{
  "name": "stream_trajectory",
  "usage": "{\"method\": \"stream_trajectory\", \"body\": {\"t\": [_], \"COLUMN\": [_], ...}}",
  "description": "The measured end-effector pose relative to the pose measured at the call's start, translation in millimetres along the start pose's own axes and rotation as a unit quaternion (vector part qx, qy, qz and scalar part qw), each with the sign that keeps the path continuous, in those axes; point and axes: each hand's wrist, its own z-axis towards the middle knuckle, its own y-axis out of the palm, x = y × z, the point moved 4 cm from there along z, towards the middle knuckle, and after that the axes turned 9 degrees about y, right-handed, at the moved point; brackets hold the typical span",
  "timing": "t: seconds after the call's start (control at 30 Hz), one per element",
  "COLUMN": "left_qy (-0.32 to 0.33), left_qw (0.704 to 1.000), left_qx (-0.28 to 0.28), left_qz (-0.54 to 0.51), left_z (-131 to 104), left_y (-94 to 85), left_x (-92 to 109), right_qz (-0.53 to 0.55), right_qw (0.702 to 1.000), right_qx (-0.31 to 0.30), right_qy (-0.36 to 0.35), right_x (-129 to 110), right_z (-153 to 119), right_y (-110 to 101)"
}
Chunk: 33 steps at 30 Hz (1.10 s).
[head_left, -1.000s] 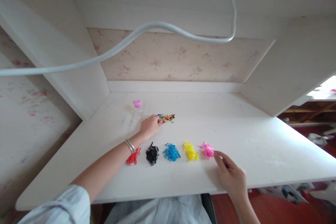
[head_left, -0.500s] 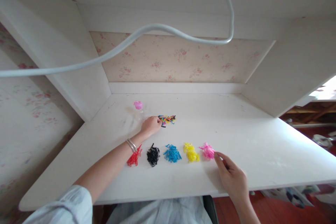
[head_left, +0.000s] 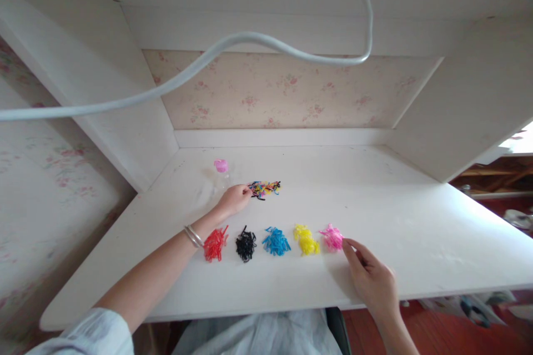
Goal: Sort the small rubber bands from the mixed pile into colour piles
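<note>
My left hand point(head_left: 235, 199) is at the left edge of a mixed heap of small coloured rubber bands point(head_left: 265, 189), thumb and forefinger pinched together. What lies between those fingertips is too small to make out. My right hand point(head_left: 370, 272) has its thumb and forefinger closed against the right edge of a pink rubber-band pile point(head_left: 332, 237); anything in that pinch is hidden. Left of the pink pile, in a row, lie yellow point(head_left: 306, 240), blue point(head_left: 276, 241), black point(head_left: 245, 244) and red rubber bands point(head_left: 215, 244). The red ones are beside my left wrist.
Behind my left hand stands a clear container with a pink lid point(head_left: 221, 166). A white cable point(head_left: 250, 39) runs across the upper view. White side panels and a papered back wall point(head_left: 287, 91) enclose the white desk point(head_left: 416, 222).
My left hand has drawn slightly left and back from the middle of the mixed heap, showing more of its left end. My right hand stays by the pink pile. The view has shifted a little.
</note>
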Motion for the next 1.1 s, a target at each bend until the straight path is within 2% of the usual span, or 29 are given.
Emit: {"method": "stream_trajectory", "body": {"t": [0.2, 0.43, 0.63, 0.73, 0.83, 0.93, 1.03, 1.1], "left_qy": [0.019, 0.018, -0.019, -0.04, -0.051, -0.059, -0.054, -0.063], "left_qw": [0.999, 0.999, 1.0, 0.999, 0.999, 0.998, 0.998, 0.996], "left_qx": [0.03, 0.041, 0.016, 0.001, -0.005, -0.007, 0.007, 0.039], "left_qz": [-0.02, -0.025, 0.002, 0.018, 0.011, -0.004, -0.023, -0.04], "left_z": [-24.5, -80.0, -130.2, -148.3, -157.4, -159.6, -161.2, -165.8], "left_y": [-22.7, -49.7, -50.1, -46.6, -44.0, -43.0, -43.4, -43.5], "left_x": [5.9, 7.9, -4.2, -9.4, -12.6, -16.1, -20.7, -27.2], "right_qz": [-0.001, 0.0, 0.001, 0.016, 0.02, -0.018, -0.091, -0.172], "right_qw": [1.0, 1.0, 1.0, 0.999, 0.994, 0.978, 0.948, 0.925], "right_qx": [-0.004, -0.001, -0.014, -0.033, -0.063, -0.104, -0.169, -0.198], "right_qy": [-0.005, -0.003, -0.012, -0.024, -0.086, -0.18, -0.252, -0.274], "right_x": [-0.8, -3.1, -2.4, -11.1, -41.9, -91.8, -141.1, -164.4], "right_z": [0.2, -2.2, 2.0, 4.7, 1.7, -5.7, -9.3, -6.2], "right_y": [0.6, 0.3, 3.7, 4.6, 6.3, 13.1, 31.2, 49.7]}}
